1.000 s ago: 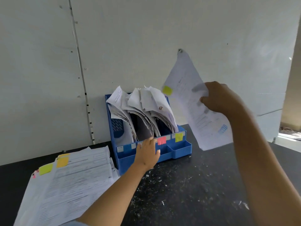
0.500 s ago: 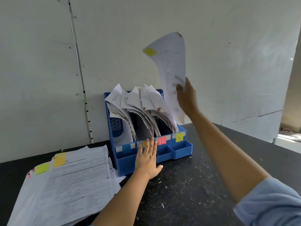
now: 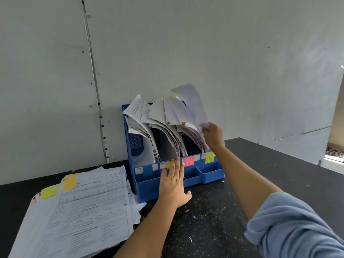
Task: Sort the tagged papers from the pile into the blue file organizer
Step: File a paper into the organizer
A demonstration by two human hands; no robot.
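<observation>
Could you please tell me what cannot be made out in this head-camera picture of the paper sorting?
- Sheet in the right hand: motion-blurred, text unreadable.
- Yellow label on the blue organizer: partly covered by the left hand.
- Print on the paper pile: too small to read; the pile's lower part is cut off by the frame edge.
- Slot bottoms: hidden by filed papers.

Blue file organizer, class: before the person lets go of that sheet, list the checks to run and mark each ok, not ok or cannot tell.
1. Sheet over the rightmost slot, which has the yellow label: ok.
2. Sheet's own tag yellow-green, matching the label: ok, though blurred.
3. Right hand pinching the sheet's lower edge: ok.
4. Left hand flat against the blue file organizer front, steadying it: ok.
5. Sheet seated fully in the slot: cannot tell.
6. Pile has tagged papers remaining: ok.
</observation>
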